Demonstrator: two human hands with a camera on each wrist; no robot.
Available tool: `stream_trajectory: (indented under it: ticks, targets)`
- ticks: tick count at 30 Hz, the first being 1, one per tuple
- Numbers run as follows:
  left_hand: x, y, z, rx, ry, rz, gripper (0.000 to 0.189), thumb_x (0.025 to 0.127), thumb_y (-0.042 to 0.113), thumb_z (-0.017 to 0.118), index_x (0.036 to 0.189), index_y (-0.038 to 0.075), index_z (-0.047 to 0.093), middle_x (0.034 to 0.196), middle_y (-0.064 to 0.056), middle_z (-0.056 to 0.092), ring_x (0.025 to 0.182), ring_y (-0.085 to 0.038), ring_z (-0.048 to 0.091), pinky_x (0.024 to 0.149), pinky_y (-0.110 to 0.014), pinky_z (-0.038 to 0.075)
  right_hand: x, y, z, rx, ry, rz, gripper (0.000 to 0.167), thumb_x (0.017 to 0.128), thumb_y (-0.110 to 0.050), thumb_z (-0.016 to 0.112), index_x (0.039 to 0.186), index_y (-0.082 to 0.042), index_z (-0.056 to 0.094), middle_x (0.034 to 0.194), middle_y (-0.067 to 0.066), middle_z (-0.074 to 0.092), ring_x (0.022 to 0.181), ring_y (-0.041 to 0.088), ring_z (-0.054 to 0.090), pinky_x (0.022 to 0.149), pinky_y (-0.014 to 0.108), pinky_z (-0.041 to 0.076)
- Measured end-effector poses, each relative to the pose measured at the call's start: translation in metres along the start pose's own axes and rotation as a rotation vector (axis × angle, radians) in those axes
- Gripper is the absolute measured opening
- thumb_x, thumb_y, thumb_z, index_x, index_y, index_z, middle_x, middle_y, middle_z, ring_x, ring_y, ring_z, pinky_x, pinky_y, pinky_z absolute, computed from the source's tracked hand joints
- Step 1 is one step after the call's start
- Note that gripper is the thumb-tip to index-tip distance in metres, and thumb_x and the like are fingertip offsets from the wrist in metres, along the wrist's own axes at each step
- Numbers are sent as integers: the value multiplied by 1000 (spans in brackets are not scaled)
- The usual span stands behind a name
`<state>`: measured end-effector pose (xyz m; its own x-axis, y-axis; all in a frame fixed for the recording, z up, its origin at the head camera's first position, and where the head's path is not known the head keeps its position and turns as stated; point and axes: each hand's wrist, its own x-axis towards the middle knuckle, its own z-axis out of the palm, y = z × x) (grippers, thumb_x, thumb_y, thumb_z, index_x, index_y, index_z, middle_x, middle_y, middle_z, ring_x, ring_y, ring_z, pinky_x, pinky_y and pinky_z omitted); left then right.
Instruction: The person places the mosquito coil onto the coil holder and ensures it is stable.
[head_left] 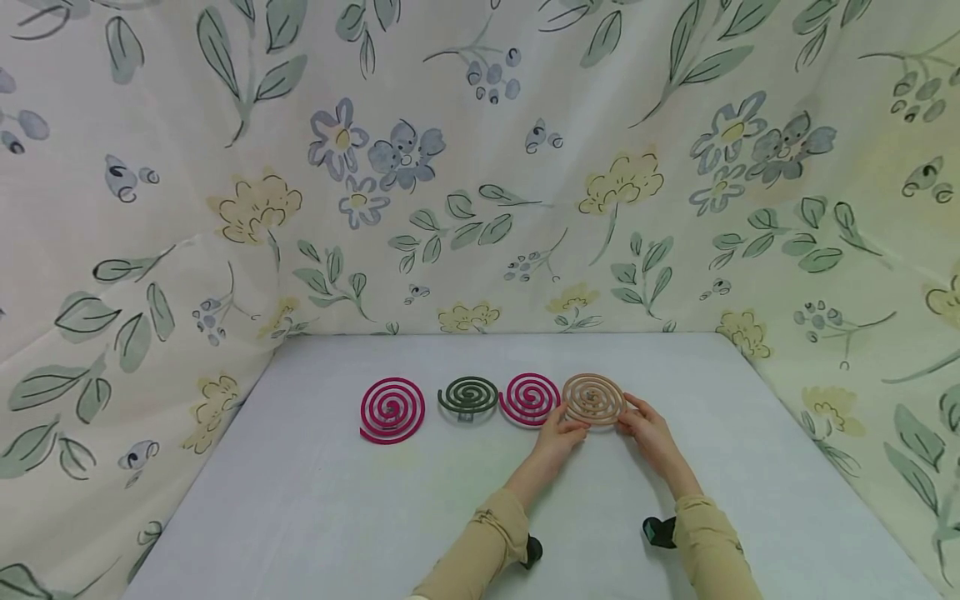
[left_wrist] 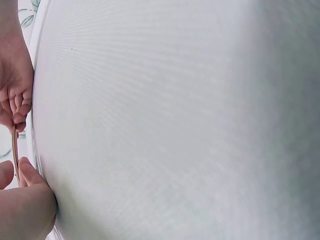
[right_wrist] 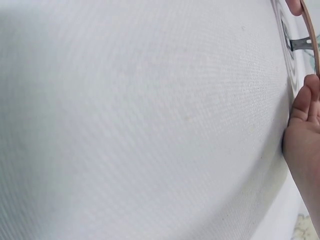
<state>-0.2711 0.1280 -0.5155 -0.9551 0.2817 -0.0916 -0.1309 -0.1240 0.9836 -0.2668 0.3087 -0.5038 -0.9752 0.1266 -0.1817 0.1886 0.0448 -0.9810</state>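
Note:
A tan mosquito coil [head_left: 592, 398] is held at its two sides, rightmost in a row of coils. My left hand [head_left: 557, 439] pinches its lower left edge, while the right hand [head_left: 651, 429] grips the right edge. Seen edge-on in the right wrist view, the coil [right_wrist: 311, 32] sits level with a small grey metal stand [right_wrist: 301, 44] beneath it. Close on the left of the tan coil is a crimson coil [head_left: 530, 399]. A dark green coil [head_left: 468, 395] and another crimson coil [head_left: 392, 410] stand farther left.
The white tabletop [head_left: 337, 517] spreads in front of the coils. Behind it and at both sides hangs a floral cloth [head_left: 480, 250]. A small metal stand [head_left: 465, 417] shows below the green coil. Black wrist devices [head_left: 660, 532] are worn at the sleeves.

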Motion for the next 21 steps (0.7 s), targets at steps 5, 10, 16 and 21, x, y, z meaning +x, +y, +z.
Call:
stream_trajectory:
  ticks: [5,10,16,21]
  targets:
    - [0,0,0,1,4,-9,61,88,-4,58,143,-6,31,104,-22,67,83,-5,60,80,-23,51,1,1,0,5,3,-3,62,95,-5,48,148,4,18,81,-14,55,74,-4,55,72,12,44]
    - [0,1,0,7,9,-11,61,88,-3,58,143,-5,31,103,-21,67,82,-4,60,80,-23,50,1,1,0,9,13,-3,61,95,-5,48,148,5,19,81,-15,55,74,-4,55,72,13,45]
    - [-2,3,0,9,13,-15,61,88,-3,59,143,-4,32,104,-21,67,84,-4,60,84,-25,51,1,2,1,-15,19,-3,61,95,-6,49,148,5,20,81,-13,55,74,-4,55,72,13,45]
    - [-4,4,0,9,5,-4,61,88,-4,58,143,-5,31,105,-24,66,85,-6,60,85,-26,51,1,3,1,-41,23,-12,60,96,-7,49,148,4,20,86,-13,55,76,-4,55,73,13,45]
